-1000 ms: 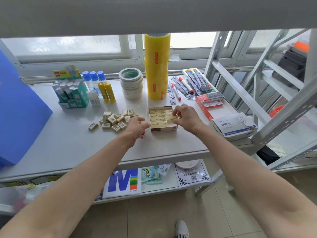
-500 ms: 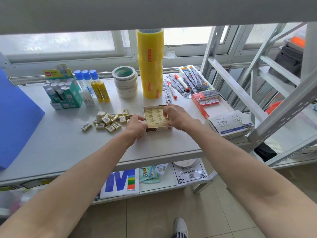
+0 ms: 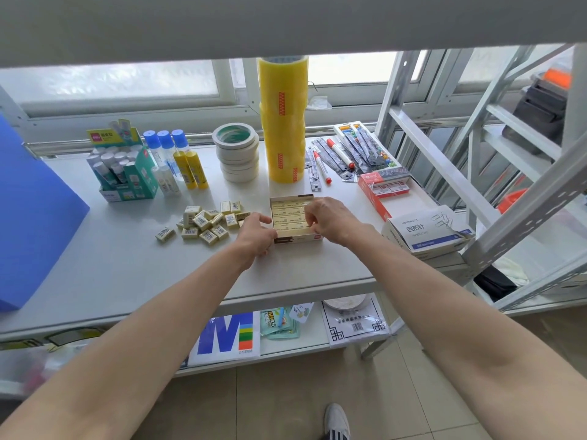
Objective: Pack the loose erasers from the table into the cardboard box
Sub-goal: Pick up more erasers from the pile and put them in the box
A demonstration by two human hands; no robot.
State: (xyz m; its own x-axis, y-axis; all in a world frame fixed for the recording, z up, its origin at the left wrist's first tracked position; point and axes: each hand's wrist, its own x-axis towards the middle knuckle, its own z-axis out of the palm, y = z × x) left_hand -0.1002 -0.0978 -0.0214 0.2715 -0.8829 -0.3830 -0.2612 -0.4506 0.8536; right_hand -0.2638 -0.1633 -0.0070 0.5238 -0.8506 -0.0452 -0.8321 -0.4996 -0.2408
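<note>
From the head camera, a white table [image 3: 111, 265] carries a small open cardboard box [image 3: 293, 217] near its front middle, with rows of pale yellow erasers already lying flat inside it. The left hand [image 3: 255, 235] rests against the box's left wall, fingers curled round that side and near corner so that it grips the box. The right hand [image 3: 330, 217] sits over the right half of the box with its fingers bent down onto the packed rows; whether it pinches an eraser there or only presses on them cannot be told, since the fingertips hide what is beneath. Just left of the box lies the heap of loose erasers [image 3: 206, 222], small wrapped blocks with barcode labels, some touching one another, and one eraser [image 3: 165, 233] lies apart at the heap's left edge. Behind the box stands a tall stack of yellow packing tape [image 3: 282, 122], and beside it a lower stack of white tape rolls [image 3: 236, 154]. Farther left are blue-capped glue bottles [image 3: 166, 154], yellow glue sticks [image 3: 190, 166] and a green display carton of glue sticks [image 3: 122, 168]. To the right lie red-capped markers [image 3: 320, 166], a red box [image 3: 386, 188] and a white paper-clip box [image 3: 425, 231]. A blue board [image 3: 31, 211] leans at the far left.
</note>
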